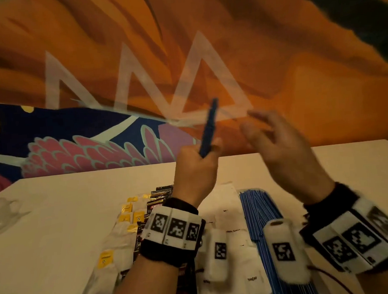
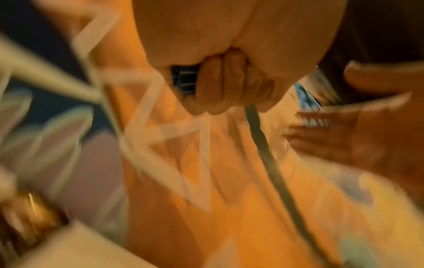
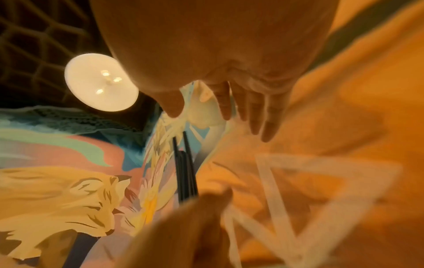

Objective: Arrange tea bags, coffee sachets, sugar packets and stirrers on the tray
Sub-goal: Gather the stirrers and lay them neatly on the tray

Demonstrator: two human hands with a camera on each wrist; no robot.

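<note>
My left hand (image 1: pixel 196 167) is raised above the table and grips a small bundle of blue striped stirrers (image 1: pixel 209 127) upright in its fist; the left wrist view shows the same fist (image 2: pixel 220 87) curled round the stirrers (image 2: pixel 263 145). Just to the right my right hand (image 1: pixel 272 137) hovers, blurred, with its fingers spread and holding nothing; its fingers (image 3: pixel 259 110) hang straight in the right wrist view, above the stirrers (image 3: pixel 185 170). Below my wrists lie yellow-tagged tea bags (image 1: pixel 129 214), dark coffee sachets (image 1: pixel 162 194), white sugar packets (image 1: pixel 235 239) and a stack of blue stirrers (image 1: pixel 260 213).
A clear glass cup (image 1: pixel 2 215) stands at the left of the beige table (image 1: pixel 68 222). A painted mural wall (image 1: pixel 92 62) rises behind the table. A round ceiling lamp (image 3: pixel 101 81) shows in the right wrist view.
</note>
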